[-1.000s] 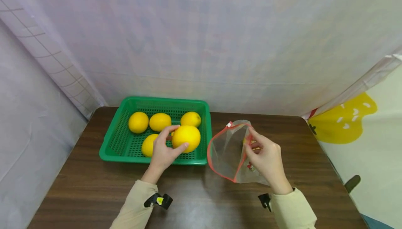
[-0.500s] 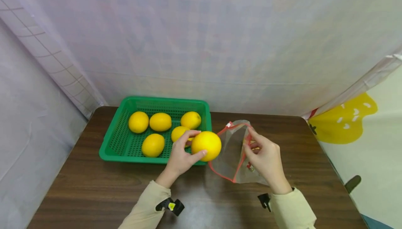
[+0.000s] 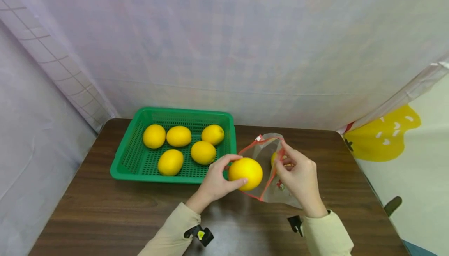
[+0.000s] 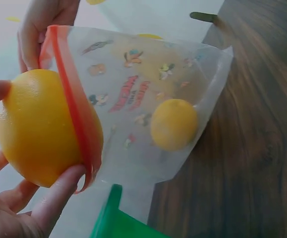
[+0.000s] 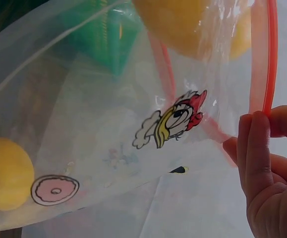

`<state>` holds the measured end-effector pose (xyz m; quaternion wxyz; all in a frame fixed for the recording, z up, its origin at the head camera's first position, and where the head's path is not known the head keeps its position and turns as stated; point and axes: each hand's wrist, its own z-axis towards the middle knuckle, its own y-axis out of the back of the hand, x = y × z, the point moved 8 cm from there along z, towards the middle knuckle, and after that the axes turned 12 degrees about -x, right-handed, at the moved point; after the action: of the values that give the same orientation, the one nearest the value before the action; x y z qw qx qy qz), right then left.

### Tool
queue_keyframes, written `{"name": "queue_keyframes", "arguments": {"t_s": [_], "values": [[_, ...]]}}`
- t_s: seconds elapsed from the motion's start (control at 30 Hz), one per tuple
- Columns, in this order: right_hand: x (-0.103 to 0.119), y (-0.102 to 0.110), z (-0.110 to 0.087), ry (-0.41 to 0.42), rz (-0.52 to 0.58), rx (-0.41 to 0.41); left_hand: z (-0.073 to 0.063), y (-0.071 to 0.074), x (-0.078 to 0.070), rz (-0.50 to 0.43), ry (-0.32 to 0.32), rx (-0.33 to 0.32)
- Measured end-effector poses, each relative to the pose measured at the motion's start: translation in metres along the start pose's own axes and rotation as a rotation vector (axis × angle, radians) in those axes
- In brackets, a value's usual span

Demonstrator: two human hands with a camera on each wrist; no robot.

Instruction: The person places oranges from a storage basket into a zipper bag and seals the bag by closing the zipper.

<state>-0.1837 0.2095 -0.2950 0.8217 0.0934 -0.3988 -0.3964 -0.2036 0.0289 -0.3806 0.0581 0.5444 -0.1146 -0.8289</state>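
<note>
My left hand [image 3: 220, 182] holds a yellow lemon [image 3: 245, 173] between thumb and fingers, right at the mouth of a clear zip bag. In the left wrist view the bag's red edge crosses in front of part of this lemon [image 4: 36, 126]. The zip bag [image 4: 113, 79] has cartoon prints and stands with its mouth spread. With thumb and fingers my right hand [image 3: 298, 174] pinches the bag's red edge [image 5: 263, 59] on the right side. One lemon [image 4: 174, 124] lies inside, toward the bag's bottom. A white slider [image 3: 258, 138] sits at the far end of the zip.
Left of the bag, a green basket [image 3: 121, 169] holds several lemons [image 3: 170, 162]. Both rest on a dark wooden table [image 3: 115, 217]. A pale curtain [image 3: 224, 53] hangs behind the table, and more pale cloth flanks it on both sides.
My left hand has carried the lemon rightward from over the basket to the bag's mouth, uncovering another lemon in the basket. The right hand has kept its pinch on the bag, nearly still.
</note>
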Motion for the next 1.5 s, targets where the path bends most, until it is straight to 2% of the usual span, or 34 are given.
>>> {"name": "queue_keyframes", "arguments": {"t_s": [0.33, 0.63, 0.83, 0.9, 1.07, 1.27, 1.5], "values": [[0.0, -0.001, 0.001, -0.002, 0.0, -0.004, -0.002, -0.011, 0.002, 0.241, -0.003, 0.089], [0.005, 0.002, 0.003, 0.012, 0.012, -0.03, 0.002, -0.018, -0.005, 0.364, -0.059, 0.128], [0.006, 0.003, 0.004, 0.01, 0.015, -0.041, 0.004, -0.018, -0.005, 0.412, -0.101, 0.163], [0.006, 0.001, 0.004, 0.009, 0.014, -0.031, 0.004, -0.018, -0.005, 0.422, -0.095, 0.192], [0.007, 0.001, 0.007, 0.021, -0.005, -0.041, 0.002, -0.017, 0.001, 0.434, -0.032, 0.26], [0.002, 0.009, 0.01, 0.003, -0.023, -0.065, 0.007, -0.002, 0.004, 0.396, -0.008, 0.217], [-0.004, 0.016, 0.011, -0.021, -0.018, -0.066, 0.015, 0.035, 0.017, 0.402, 0.058, 0.126]]}}
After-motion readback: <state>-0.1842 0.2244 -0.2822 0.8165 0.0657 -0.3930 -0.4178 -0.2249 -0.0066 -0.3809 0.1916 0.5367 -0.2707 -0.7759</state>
